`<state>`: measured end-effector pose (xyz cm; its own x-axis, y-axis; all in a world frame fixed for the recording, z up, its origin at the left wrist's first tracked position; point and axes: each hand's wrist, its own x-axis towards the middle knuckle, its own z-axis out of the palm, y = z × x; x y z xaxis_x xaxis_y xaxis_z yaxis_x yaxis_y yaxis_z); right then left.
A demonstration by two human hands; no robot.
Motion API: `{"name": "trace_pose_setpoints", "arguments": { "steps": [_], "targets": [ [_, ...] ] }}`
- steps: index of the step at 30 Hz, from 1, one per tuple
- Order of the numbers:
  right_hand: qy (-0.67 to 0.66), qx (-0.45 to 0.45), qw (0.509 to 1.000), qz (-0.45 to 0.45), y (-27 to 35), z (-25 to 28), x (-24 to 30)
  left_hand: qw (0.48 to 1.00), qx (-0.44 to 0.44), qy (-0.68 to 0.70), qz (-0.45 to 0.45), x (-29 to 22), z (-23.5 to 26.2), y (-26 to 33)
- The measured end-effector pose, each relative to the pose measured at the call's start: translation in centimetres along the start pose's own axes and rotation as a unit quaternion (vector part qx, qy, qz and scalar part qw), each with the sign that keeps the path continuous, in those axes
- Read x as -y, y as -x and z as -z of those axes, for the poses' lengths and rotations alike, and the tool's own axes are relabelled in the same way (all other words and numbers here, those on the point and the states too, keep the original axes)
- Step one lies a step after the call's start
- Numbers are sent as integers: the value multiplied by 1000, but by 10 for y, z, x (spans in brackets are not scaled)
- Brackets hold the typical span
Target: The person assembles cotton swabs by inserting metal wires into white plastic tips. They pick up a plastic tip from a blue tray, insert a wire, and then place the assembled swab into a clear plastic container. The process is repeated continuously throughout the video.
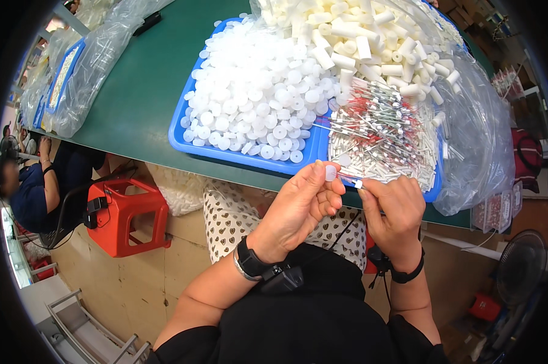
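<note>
My left hand (pixel 298 209) pinches a small translucent white disc (pixel 330 173) between thumb and forefinger, its other fingers curled. Close beside it, my right hand (pixel 396 212) grips a thin stick with a white end piece (pixel 358 184); the stick's far part lies near the disc, and I cannot tell whether they touch. Both hands are over the front edge of a blue tray (pixel 175 132). A heap of white discs (pixel 249 85) fills its left part. On the right is a pile of thin red, white and grey sticks (pixel 380 121) over short white tubes (pixel 413 173).
Cream foam cylinders (pixel 371 45) are heaped behind the sticks, with clear plastic bags (pixel 477 127) around them. The green table (pixel 140 79) extends left to another bagged blue tray (pixel 64 76). A red stool (pixel 128 212) and another person (pixel 37 194) are at the left, a fan (pixel 521 267) at the right.
</note>
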<state>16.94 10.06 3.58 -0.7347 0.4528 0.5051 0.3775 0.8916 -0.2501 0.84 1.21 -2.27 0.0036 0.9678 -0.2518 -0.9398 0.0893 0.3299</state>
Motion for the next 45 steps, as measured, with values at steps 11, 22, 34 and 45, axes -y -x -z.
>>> {"name": "trace_pose_setpoints", "arguments": {
  "steps": [11, 22, 34, 45],
  "targets": [
    [33, 14, 999, 28, 0, 3, 1, 992, -38, -115, -20, 1, -7, 2],
    [-394, 95, 844, -351, 5, -11, 15, 997, 9, -71, 4, 14, 1, 4],
    [-344, 79, 894, -276, -7, -25, 14, 994, -65, -76, -49, 5, 4, 4],
    [49, 3, 998, -44, -31, -58, -18, 989, -83, -95, -81, 0, 4, 6]
  ]
}}
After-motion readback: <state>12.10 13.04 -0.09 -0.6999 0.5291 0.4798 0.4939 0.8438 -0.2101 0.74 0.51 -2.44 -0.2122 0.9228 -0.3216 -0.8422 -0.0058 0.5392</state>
